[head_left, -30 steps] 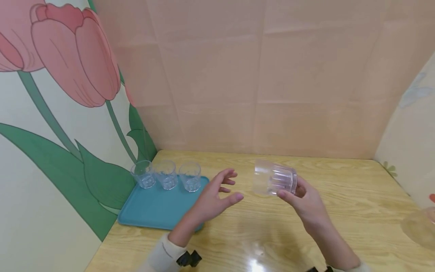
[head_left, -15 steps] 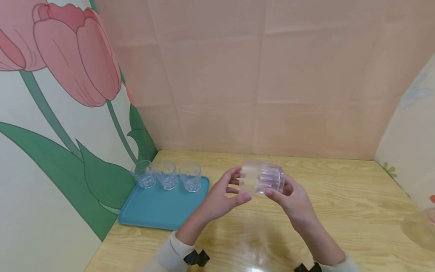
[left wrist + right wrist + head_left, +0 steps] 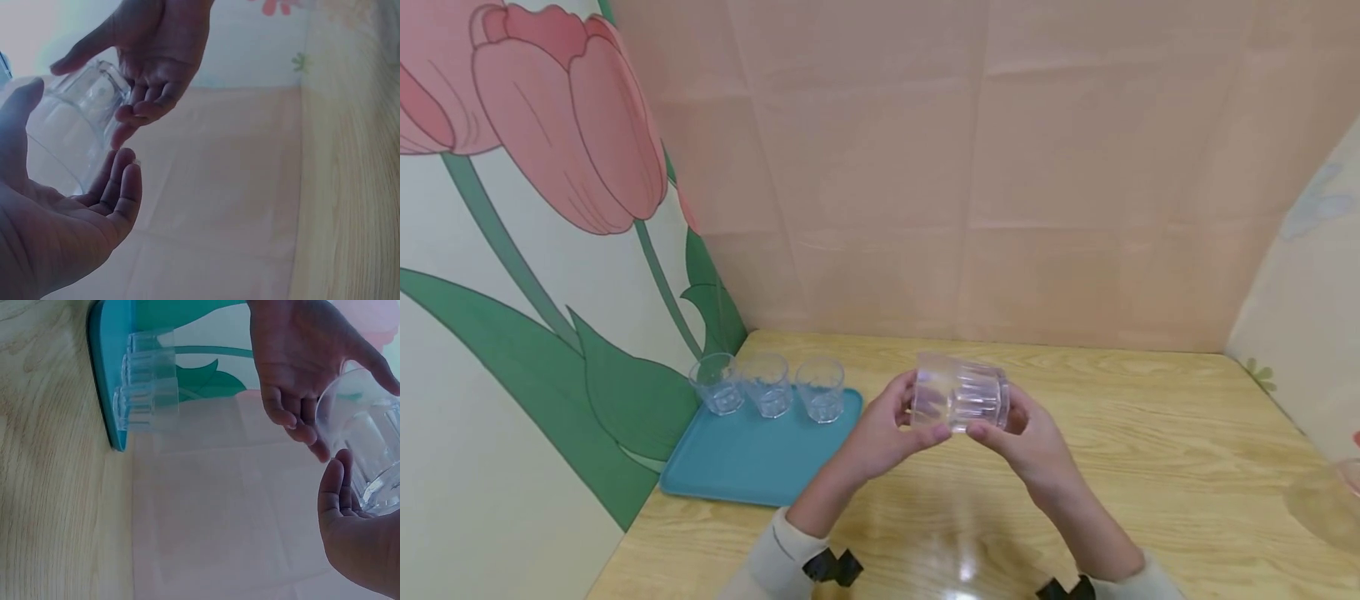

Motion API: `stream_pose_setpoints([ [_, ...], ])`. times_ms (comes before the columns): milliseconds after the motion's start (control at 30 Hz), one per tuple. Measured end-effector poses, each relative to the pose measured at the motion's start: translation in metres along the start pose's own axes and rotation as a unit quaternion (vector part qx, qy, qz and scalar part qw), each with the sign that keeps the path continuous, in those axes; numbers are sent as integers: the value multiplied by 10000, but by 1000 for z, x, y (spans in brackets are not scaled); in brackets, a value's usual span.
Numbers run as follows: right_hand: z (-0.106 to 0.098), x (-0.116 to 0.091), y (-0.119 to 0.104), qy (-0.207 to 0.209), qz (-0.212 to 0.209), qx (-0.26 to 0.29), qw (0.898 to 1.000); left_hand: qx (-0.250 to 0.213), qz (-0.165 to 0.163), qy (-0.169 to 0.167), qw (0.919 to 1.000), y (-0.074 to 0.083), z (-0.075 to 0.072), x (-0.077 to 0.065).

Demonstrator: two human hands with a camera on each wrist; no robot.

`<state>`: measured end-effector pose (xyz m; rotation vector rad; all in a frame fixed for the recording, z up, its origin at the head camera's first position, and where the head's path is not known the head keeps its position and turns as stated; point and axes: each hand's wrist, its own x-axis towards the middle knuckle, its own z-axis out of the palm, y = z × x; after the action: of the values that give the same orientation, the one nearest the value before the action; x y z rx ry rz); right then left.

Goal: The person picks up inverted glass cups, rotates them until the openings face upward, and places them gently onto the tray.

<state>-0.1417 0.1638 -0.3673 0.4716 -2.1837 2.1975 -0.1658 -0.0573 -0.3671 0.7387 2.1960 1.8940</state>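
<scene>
A clear, fluted drinking glass (image 3: 961,392) lies on its side in the air above the table, its rim toward the left and its thick base toward the right. My left hand (image 3: 883,429) grips the rim end, thumb in front and fingers behind. At the base end my right hand (image 3: 1037,446) holds it the same way. The left wrist view shows the glass (image 3: 69,125) between both palms, and in the right wrist view the glass (image 3: 369,437) is partly cut off by the frame edge.
On the left, a blue tray (image 3: 745,467) bears a row of three more clear glasses (image 3: 820,392) along its far edge. The wooden table (image 3: 1150,433) meets a pink covered wall (image 3: 865,167) behind. Another clear round object (image 3: 1326,500) shows at the right edge.
My right hand has carried the glass leftward to the left hand, whose fingers were spread apart from it and now close round its rim end. The glasses on the tray have stayed put.
</scene>
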Motion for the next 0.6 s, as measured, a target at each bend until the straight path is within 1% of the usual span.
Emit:
stream_pose_setpoints([
  [200,-1,0,1,-136,16,-22,9999,-371,-87,27,9993,1,-2,-1],
  [367,-2,0,2,-239,25,-23,9997,-273,-113,68,9995,4,-4,-2],
  [600,-2,0,5,-518,-92,103,9986,-164,-337,15,9993,6,-9,-6],
])
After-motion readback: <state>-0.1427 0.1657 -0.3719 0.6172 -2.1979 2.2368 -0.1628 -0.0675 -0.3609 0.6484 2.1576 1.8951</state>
